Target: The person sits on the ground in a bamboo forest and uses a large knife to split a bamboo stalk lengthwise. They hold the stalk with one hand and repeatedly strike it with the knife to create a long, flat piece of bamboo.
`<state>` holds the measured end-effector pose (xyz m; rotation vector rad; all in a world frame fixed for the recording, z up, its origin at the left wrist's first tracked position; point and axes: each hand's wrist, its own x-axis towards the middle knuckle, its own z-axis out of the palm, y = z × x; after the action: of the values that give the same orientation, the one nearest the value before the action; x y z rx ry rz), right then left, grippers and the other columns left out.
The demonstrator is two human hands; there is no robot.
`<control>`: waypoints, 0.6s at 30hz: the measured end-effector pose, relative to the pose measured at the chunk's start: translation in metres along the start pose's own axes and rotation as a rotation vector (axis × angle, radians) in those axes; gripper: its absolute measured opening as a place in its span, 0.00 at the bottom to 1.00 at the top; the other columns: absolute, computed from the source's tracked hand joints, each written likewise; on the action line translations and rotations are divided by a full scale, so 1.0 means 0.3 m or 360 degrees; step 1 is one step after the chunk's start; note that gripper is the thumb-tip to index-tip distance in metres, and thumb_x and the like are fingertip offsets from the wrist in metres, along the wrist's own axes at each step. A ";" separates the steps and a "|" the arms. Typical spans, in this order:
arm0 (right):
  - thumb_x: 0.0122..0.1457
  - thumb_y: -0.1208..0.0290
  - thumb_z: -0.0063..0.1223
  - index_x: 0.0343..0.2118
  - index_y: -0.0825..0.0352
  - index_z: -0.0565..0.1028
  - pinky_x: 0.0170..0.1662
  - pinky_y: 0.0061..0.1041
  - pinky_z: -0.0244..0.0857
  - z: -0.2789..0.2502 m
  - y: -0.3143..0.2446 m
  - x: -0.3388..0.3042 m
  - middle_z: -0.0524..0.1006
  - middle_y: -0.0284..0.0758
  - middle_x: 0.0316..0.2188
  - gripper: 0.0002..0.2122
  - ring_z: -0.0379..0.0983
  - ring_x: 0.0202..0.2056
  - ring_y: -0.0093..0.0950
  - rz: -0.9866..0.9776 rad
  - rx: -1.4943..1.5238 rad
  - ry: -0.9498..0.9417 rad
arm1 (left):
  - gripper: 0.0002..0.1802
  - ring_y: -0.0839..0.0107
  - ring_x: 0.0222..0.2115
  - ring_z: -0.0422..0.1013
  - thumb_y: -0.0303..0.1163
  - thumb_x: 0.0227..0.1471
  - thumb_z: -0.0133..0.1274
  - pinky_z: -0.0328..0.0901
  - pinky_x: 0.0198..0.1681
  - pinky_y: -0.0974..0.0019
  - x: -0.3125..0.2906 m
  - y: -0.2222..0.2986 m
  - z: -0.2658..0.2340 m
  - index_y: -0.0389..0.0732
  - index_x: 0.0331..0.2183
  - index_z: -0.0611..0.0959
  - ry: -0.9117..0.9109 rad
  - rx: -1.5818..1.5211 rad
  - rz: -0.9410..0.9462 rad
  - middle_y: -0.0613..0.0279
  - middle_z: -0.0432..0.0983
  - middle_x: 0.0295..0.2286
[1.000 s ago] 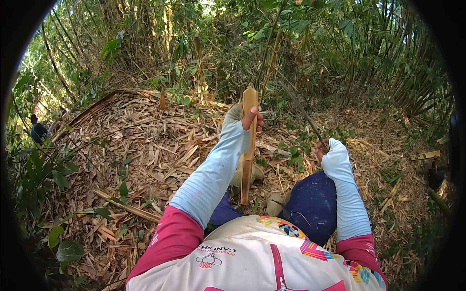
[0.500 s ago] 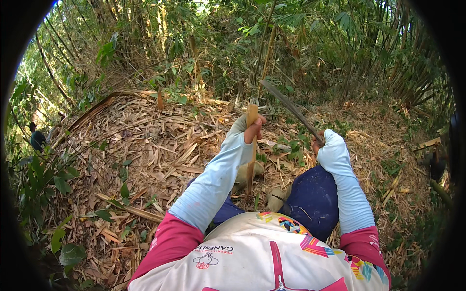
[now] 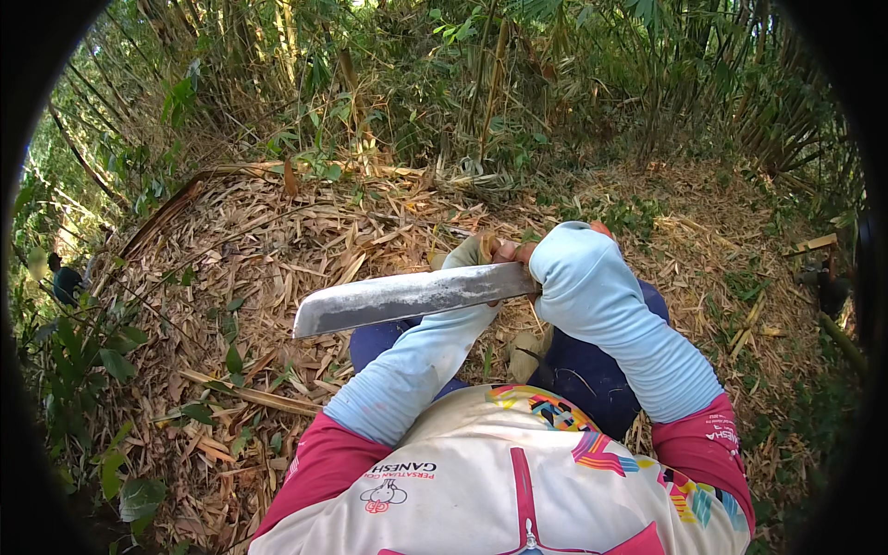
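The right hand (image 3: 561,261) grips a machete (image 3: 416,298), its blade over the left forearm (image 3: 413,367), tip toward the left edge of the litter (image 3: 236,319). What the left hand (image 3: 495,248) holds cannot be told. Blade work seems underway; the next move calls for sparing that arm.

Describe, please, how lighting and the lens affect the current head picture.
In the head view, a black fisheye border fills the corners; foliage at far left looks washed out; leaf litter lies in soft light; the machete shows a pale band, whether glare or residue is unclear.
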<state>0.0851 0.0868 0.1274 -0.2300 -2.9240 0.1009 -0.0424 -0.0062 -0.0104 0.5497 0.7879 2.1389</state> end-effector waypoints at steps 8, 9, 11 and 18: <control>0.39 0.71 0.63 0.39 0.52 0.82 0.42 0.44 0.66 -0.036 -0.010 0.008 0.77 0.35 0.23 0.19 0.76 0.30 0.38 0.0048 -0.0118 -0.0179 | 0.07 0.77 0.21 0.73 0.27 0.56 0.55 0.66 0.19 0.78 -0.025 -0.006 -0.009 0.39 0.38 0.78 -0.0204 -0.0201 -0.0004 0.64 0.78 0.28; 0.39 0.71 0.63 0.39 0.51 0.82 0.43 0.44 0.66 -0.035 -0.010 0.010 0.77 0.35 0.23 0.19 0.77 0.30 0.38 0.0046 -0.0139 -0.0197 | 0.07 0.78 0.20 0.73 0.28 0.57 0.55 0.65 0.17 0.79 -0.021 -0.016 -0.017 0.39 0.38 0.78 -0.0271 -0.0205 0.0016 0.64 0.78 0.28; 0.39 0.71 0.63 0.39 0.51 0.82 0.44 0.44 0.66 -0.038 -0.011 0.016 0.77 0.35 0.24 0.19 0.77 0.30 0.38 0.0057 -0.0176 -0.0251 | 0.07 0.77 0.20 0.73 0.28 0.57 0.53 0.65 0.16 0.79 -0.022 -0.049 -0.018 0.37 0.39 0.77 -0.0268 -0.0243 0.0059 0.63 0.78 0.28; 0.39 0.70 0.62 0.34 0.54 0.81 0.46 0.45 0.65 -0.058 -0.012 0.021 0.78 0.36 0.24 0.14 0.77 0.31 0.38 0.0119 -0.0213 -0.0381 | 0.12 0.69 0.18 0.76 0.28 0.59 0.47 0.71 0.15 0.74 -0.015 -0.011 -0.001 0.33 0.43 0.75 -0.0280 -0.0217 -0.0173 0.58 0.78 0.29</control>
<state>0.0822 0.0852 0.1458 -0.3728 -3.1639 -0.0611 -0.0380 -0.0082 -0.0135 0.6002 0.5579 1.9957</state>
